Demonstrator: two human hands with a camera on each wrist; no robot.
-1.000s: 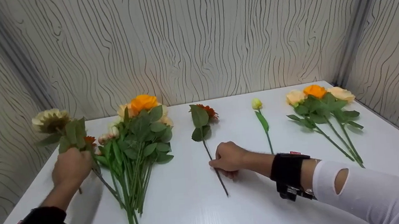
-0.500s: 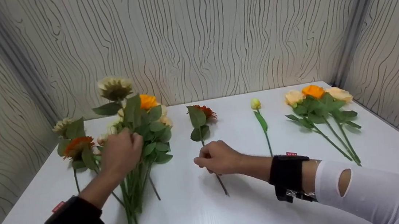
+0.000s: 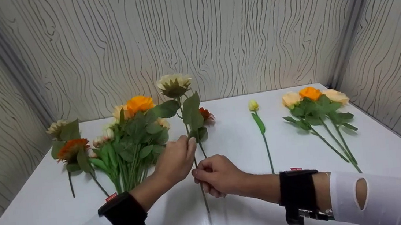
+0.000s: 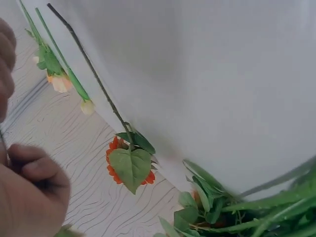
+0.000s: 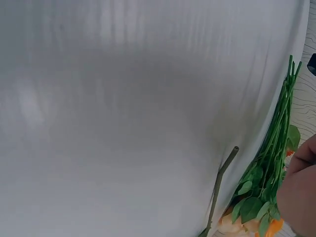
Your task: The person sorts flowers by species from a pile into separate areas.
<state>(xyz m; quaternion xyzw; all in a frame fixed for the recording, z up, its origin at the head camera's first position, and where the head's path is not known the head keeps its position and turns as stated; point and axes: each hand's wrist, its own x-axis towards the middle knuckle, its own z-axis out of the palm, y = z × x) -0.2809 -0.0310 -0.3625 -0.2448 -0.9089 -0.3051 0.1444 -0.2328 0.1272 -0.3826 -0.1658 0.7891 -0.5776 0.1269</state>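
Observation:
In the head view my left hand (image 3: pixel 176 159) grips the upper stem of a cream flower (image 3: pixel 174 85), which stands nearly upright over the middle of the white table (image 3: pixel 246 211). Just below, my right hand (image 3: pixel 219 175) pinches the same stem between thumb and fingers. Behind them lies an orange-red daisy-like flower (image 3: pixel 206 114), its stem partly hidden by my right hand. The left wrist view shows that orange-red flower (image 4: pixel 130 163) whole on the table, with my left hand (image 4: pixel 34 197) at the lower left. Only part of my right hand (image 5: pixel 300 192) enters the right wrist view.
To the left lies a thick bunch of roses and tulips (image 3: pixel 133 141). Beside it are another orange-red flower (image 3: pixel 73 150) and a cream one (image 3: pixel 57 128) at the far left. A yellow tulip (image 3: pixel 253 105) and three roses (image 3: pixel 310 94) lie on the right.
My left hand has carried the cream flower from the far left across the bunch to the middle. My right hand has left the orange-red flower's stem and now pinches the cream flower's stem.

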